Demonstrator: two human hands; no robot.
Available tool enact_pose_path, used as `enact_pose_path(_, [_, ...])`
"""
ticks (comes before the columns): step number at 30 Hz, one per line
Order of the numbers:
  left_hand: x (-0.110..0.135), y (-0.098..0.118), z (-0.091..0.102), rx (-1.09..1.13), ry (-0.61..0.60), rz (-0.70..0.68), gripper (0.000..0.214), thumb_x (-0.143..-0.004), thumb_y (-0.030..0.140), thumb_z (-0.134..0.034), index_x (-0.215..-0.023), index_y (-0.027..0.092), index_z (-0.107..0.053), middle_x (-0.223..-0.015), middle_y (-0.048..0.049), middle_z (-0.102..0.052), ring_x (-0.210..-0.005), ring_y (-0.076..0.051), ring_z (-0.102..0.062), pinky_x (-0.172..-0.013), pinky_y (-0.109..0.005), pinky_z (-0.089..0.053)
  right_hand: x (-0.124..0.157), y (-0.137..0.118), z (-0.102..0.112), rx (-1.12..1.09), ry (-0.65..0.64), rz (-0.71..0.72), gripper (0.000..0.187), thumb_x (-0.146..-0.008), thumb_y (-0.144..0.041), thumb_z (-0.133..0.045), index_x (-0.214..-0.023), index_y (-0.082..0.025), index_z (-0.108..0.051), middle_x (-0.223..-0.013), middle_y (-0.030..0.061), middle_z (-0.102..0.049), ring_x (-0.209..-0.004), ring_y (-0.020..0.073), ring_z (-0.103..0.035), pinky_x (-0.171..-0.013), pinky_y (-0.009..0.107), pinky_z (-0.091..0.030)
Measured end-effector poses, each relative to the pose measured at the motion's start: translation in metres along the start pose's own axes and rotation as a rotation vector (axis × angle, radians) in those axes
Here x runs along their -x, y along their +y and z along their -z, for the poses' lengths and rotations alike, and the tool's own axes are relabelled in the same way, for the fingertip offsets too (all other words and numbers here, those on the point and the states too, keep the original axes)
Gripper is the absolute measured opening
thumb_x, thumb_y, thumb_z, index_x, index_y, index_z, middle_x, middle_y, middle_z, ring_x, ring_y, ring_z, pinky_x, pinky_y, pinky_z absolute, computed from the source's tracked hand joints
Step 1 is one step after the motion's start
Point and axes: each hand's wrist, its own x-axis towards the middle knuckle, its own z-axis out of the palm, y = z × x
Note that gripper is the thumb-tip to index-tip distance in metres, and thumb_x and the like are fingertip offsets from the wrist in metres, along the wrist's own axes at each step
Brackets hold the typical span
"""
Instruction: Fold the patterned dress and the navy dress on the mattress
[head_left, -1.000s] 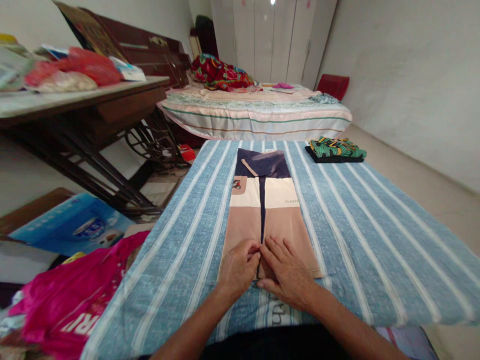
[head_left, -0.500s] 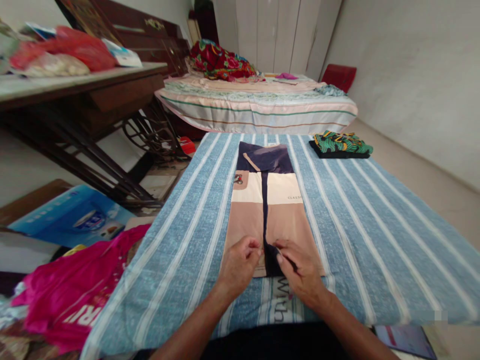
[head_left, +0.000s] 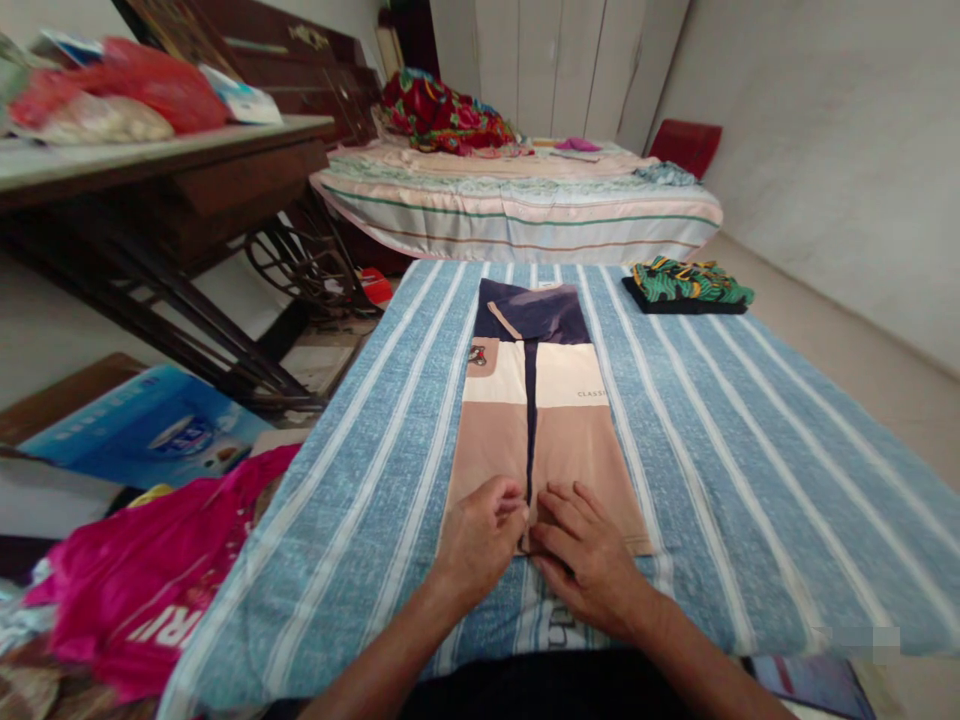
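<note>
A color-block shirt (head_left: 570, 440) in navy, cream and tan lies lengthwise with both sides folded in to the middle. A dark gap runs between its two folded edges. My left hand (head_left: 484, 530) pinches the left folded edge near the bottom hem. Lying on the right panel beside that edge, my right hand (head_left: 589, 550) has its fingers stretched out and spread a little. Its thumb reaches toward the hem. Part of the hem is hidden under both hands.
Blue striped cloth (head_left: 720, 480) covers the table. A folded green and black garment (head_left: 690, 288) sits at its far right. Beyond stands a bed (head_left: 525, 215); to the left are a sewing table (head_left: 247, 145), a blue box (head_left: 142, 425) and a pink bag (head_left: 150, 590).
My right hand has let go of the turned-back right edge and now lies flatter on it. The dark opening near the hem has narrowed. My left hand has barely moved.
</note>
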Motion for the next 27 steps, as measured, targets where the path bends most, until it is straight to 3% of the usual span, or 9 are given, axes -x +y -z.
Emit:
enact_pose_path(5, [0.011, -0.006, -0.003, -0.365, 0.048, -0.468, 0.023, -0.080, 0.011, -0.044, -0.096, 0.018, -0.061, -0.107, -0.0089, -0.063, -0.100, -0.019, -0.059, -0.088, -0.035, -0.050, 0.003, 0.000, 0.003, -0.003, 0.007, -0.002, 0.023, -0.082, -0.019, -0.054, -0.105, -0.018, -0.059, -0.120, 0.0116, -0.058, -0.121, 0.0247, -0.046, -0.105, 0.050, -0.030])
enact_pose_path(8, [0.016, -0.007, -0.001, -0.488, 0.049, -0.588, 0.023, -0.083, 0.010, -0.042, -0.092, 0.016, -0.062, -0.102, -0.0097, -0.064, -0.096, -0.019, -0.060, -0.086, -0.035, -0.052, 0.008, 0.000, 0.007, 0.005, 0.025, 0.014, 0.023, -0.083, -0.016, -0.051, -0.105, -0.018, -0.059, -0.120, 0.0112, -0.059, -0.119, 0.0233, -0.048, -0.105, 0.049, -0.032])
enact_pose_path(14, [0.029, -0.012, 0.011, -0.562, -0.039, -0.679, 0.034, -0.083, 0.009, -0.041, -0.112, 0.017, -0.058, -0.121, -0.0086, -0.058, -0.116, -0.020, -0.051, -0.100, -0.037, -0.044, 0.029, 0.009, 0.020, 0.104, 0.002, 0.058, 0.034, -0.080, -0.008, -0.047, -0.112, -0.014, -0.057, -0.119, 0.0134, -0.059, -0.119, 0.0240, -0.048, -0.103, 0.048, -0.037])
enact_pose_path(18, [0.040, -0.024, 0.016, -0.664, -0.164, -0.627, 0.052, -0.076, 0.006, -0.041, -0.124, 0.021, -0.050, -0.134, -0.0041, -0.051, -0.126, -0.021, -0.041, -0.104, -0.038, -0.039, 0.040, 0.016, 0.025, 0.172, -0.018, 0.072, 0.043, -0.074, -0.003, -0.043, -0.113, -0.014, -0.058, -0.119, 0.0124, -0.060, -0.119, 0.0237, -0.048, -0.100, 0.044, -0.042])
enact_pose_path(23, [0.040, -0.047, 0.005, -0.754, -0.238, -0.583, 0.070, -0.064, 0.008, -0.047, -0.132, 0.023, -0.041, -0.142, -0.0048, -0.041, -0.126, -0.025, -0.041, -0.104, -0.041, -0.037, 0.045, 0.024, 0.012, 0.254, 0.069, 0.134, 0.040, -0.074, -0.008, -0.045, -0.111, -0.017, -0.060, -0.118, 0.0112, -0.061, -0.116, 0.0238, -0.051, -0.095, 0.040, -0.046])
enact_pose_path(27, [0.031, -0.052, -0.001, -0.855, -0.340, -0.515, 0.066, -0.068, 0.011, -0.050, -0.133, 0.022, -0.042, -0.142, -0.0100, -0.040, -0.123, -0.028, -0.044, -0.100, -0.043, -0.039, 0.042, 0.032, 0.004, 0.382, 0.138, 0.213, 0.034, -0.077, -0.014, -0.049, -0.110, -0.019, -0.060, -0.113, 0.0098, -0.063, -0.110, 0.0236, -0.055, -0.091, 0.036, -0.047])
